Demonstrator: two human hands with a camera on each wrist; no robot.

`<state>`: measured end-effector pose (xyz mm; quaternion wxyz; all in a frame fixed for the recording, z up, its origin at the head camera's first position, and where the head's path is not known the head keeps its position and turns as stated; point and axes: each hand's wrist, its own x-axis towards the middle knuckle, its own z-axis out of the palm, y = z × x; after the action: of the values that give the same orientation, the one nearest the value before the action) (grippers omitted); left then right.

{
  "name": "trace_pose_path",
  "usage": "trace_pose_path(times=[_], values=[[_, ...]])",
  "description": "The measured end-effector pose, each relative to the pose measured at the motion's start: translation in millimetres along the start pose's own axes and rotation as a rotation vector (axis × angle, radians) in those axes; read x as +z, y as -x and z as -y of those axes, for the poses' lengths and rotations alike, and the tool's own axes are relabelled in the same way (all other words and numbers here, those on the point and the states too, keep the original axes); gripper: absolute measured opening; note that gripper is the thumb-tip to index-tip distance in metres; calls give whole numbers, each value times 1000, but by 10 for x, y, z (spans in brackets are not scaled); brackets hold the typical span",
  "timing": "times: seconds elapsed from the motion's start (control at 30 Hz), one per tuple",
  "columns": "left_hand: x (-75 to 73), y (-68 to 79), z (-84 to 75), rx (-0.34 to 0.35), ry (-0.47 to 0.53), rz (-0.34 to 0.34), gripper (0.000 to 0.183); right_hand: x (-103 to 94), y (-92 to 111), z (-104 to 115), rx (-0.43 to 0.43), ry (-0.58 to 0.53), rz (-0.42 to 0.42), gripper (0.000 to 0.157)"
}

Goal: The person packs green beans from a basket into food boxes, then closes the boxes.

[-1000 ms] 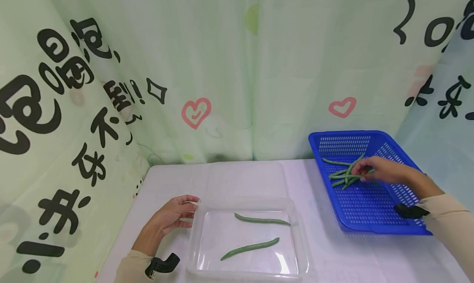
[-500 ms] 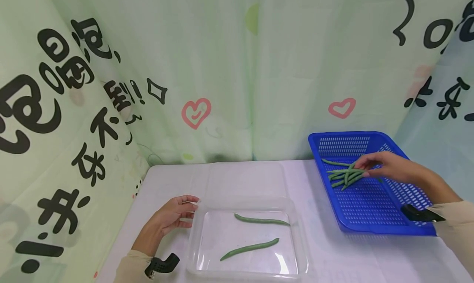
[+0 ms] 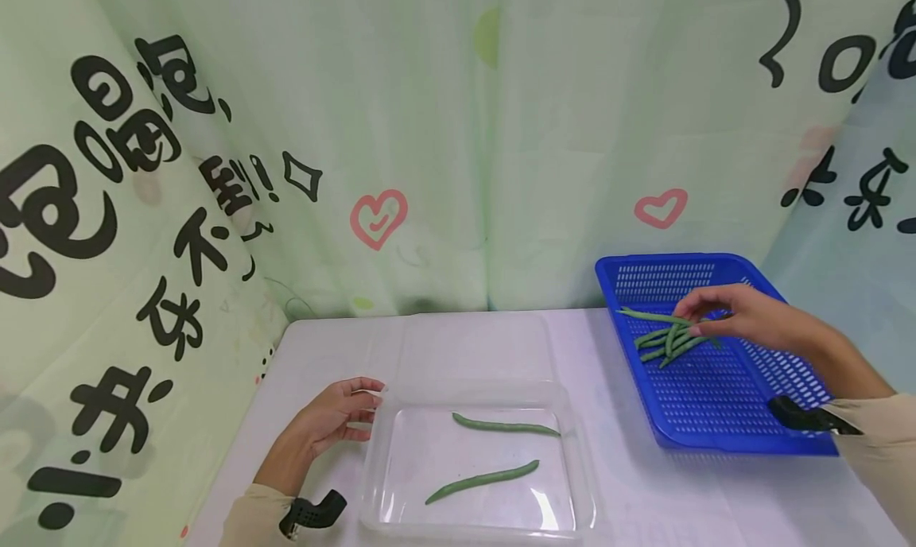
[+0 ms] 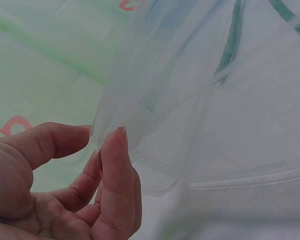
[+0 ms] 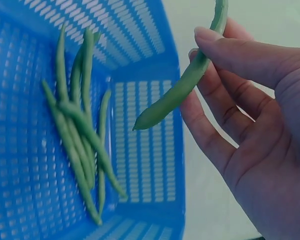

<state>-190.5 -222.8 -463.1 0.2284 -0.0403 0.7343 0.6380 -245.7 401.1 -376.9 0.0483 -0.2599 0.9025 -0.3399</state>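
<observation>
In the right wrist view a curved green bean is pinched between the thumb and fingers of my right hand. The head view has this right hand over the blue basket, near a loose heap of green beans. My left hand is at the left rim of a clear plastic box, its fingertips on either side of the rim in the left wrist view. Inside the box lie an upper green bean and a lower green bean, set apart.
A white cloth covers the table, which meets a pale green curtain with black lettering and pink hearts at the back and left. The basket's perforated walls rise around the heap at the right. Each wrist wears a black strap.
My right hand has risen slightly, first shifting right and then back left, with a bean in its fingers. The left hand, the box and its two beans stay in place.
</observation>
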Motion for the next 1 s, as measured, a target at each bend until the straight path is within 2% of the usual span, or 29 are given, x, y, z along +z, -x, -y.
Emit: trace_pose_path(times=[0.23, 0.37, 0.6, 1.0], values=[[-1, 3, 9, -2, 2, 3, 42, 88, -71, 260, -22, -48, -10, 25], [-3, 4, 12, -2, 1, 3, 43, 130, -115, 374, -62, -81, 4, 24], [-7, 4, 13, -1, 8, 10, 43, 239, -206, 471, -119, -193, 59, 24], [-3, -4, -2, -6, 6, 0, 43, 459, -339, 678, -155, -340, 141, 24]])
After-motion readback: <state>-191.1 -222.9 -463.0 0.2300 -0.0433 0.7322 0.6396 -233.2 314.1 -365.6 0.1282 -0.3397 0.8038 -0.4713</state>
